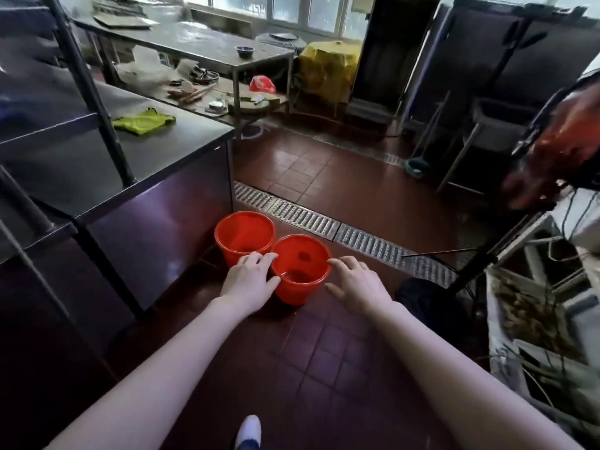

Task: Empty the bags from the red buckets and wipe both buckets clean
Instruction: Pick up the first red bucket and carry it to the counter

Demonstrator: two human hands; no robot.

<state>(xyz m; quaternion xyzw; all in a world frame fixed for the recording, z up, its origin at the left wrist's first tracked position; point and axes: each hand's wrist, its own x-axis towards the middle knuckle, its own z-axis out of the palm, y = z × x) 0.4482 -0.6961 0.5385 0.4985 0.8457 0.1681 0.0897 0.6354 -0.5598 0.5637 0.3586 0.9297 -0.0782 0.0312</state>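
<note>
Two red buckets stand side by side on the tiled floor beside a steel counter. The far bucket (pixel 244 234) is on the left, the near bucket (pixel 300 266) on the right, and their rims touch. Both look bare inside, with no bag showing. My left hand (pixel 250 279) lies against the near bucket's left side, fingers spread across both rims. My right hand (pixel 355 284) hovers at the near bucket's right rim, fingers spread, its fingertips at the edge. Neither hand grips anything.
A steel counter (pixel 168 141) with a yellow-green cloth (pixel 143 121) rises on the left. A metal floor drain grate (pixel 308 219) runs behind the buckets. A dark bag (pixel 425 300) and cluttered racks stand on the right. My shoe (pixel 248 431) is at the bottom.
</note>
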